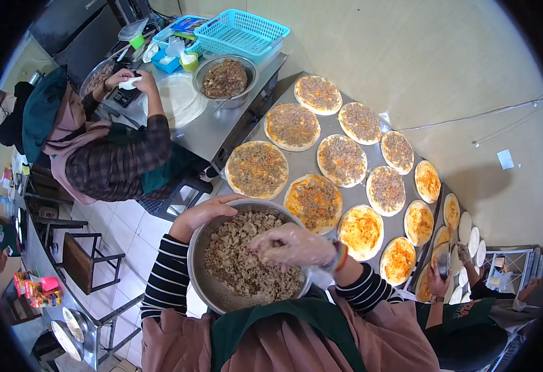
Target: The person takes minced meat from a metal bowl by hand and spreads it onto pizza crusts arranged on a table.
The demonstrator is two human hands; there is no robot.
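Observation:
My left hand, bare, grips the rim of a steel bowl at its upper left, thumb stretched along the edge. Crumbly cooked minced meat fills much of the bowl, which is held against my apron. Over the meat is my right hand in a clear plastic glove, its fingers curled down around some of the mince. Just beyond the bowl lies a flatbread with orange sauce and mince partly covering it. Beside it, another flatbread shows mostly sauce.
Several flatbreads topped with mince lie on the metal table. At left, a co-worker handles something white near a mince bowl and a blue basket. Another person's hand works at right. A chair stands lower left.

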